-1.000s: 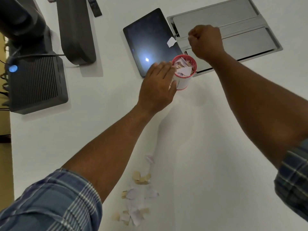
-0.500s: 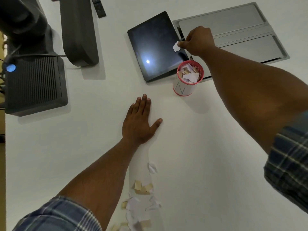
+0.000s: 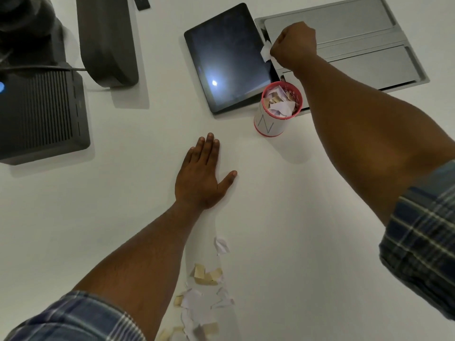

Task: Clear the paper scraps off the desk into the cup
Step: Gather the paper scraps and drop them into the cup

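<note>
White matte desk [image 3: 307,230], seen from above, with paper scraps and a cup.
Right hand [image 3: 294,46], fingers curled, pinches a white torn scrap [image 3: 265,52] at the tablet's [image 3: 227,57] right edge, upper frame. Left hand [image 3: 200,179] lies flat, fingers straight, at centre. Cylindrical red-rimmed paper cup [image 3: 277,112] stands upright, full of scraps; loose scraps [image 3: 204,294] trail toward the bottom edge.

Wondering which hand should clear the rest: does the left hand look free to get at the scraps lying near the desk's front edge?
Probably yes. The left hand lies flat and empty on the desk, and the scraps lie right beside its forearm with nothing between them. It would need to draw back toward the body.
</note>
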{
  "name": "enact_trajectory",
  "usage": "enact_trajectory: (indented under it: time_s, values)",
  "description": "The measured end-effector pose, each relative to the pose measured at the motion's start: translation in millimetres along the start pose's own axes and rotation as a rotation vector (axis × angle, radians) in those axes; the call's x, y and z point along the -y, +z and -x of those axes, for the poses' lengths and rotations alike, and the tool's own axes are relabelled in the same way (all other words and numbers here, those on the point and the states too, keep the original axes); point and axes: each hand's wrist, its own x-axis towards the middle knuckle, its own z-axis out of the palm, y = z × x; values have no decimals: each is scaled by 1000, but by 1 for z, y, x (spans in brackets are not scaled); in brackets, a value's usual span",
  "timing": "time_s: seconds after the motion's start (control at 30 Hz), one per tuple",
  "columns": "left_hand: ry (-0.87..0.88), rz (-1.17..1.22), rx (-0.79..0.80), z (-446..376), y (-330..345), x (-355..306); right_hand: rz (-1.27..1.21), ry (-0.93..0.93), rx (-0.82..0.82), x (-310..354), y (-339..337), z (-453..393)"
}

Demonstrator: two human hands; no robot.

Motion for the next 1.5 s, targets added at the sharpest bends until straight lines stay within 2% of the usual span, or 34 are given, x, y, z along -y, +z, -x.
enact_trajectory:
  time_s: [0.2, 0.4, 0.57, 0.77, 0.93, 1.03, 1.1, 1.27, 1.4, 1.47, 1.5]
  values:
    - [3, 12, 4, 1, -3, -2, -275, -52, -274, 2, -40, 44]
    - [-1, -2, 20, 2, -6, -3, -127, -181, -328, -13, -44, 114]
    - [6, 1, 18, 2, -7, -3, 172, -270, -207, -26, -17, 142]
    - [4, 1, 13, 2, -5, -2, 422, -369, 79, -26, -15, 133]
    - [0, -4, 22, 2, -5, -2, 679, -474, 205, -21, -16, 126]
    - [2, -8, 24, 2, -5, -2, 721, -465, 219, -18, -13, 126]
    - [1, -10, 27, 2, -6, -2, 663, -433, 139, -17, -11, 129]
    - [2, 14, 50, 1, -10, -1, 299, -331, -194, -13, -9, 148]
    - [15, 75, 65, 8, -21, 5, 33, -362, -414, -11, -3, 184]
    - [-5, 95, 37, 23, -28, 9, -88, -368, -416, -10, 5, 212]
    - [-29, 111, 15, 34, -32, 11, -148, -361, -367, -10, 11, 228]
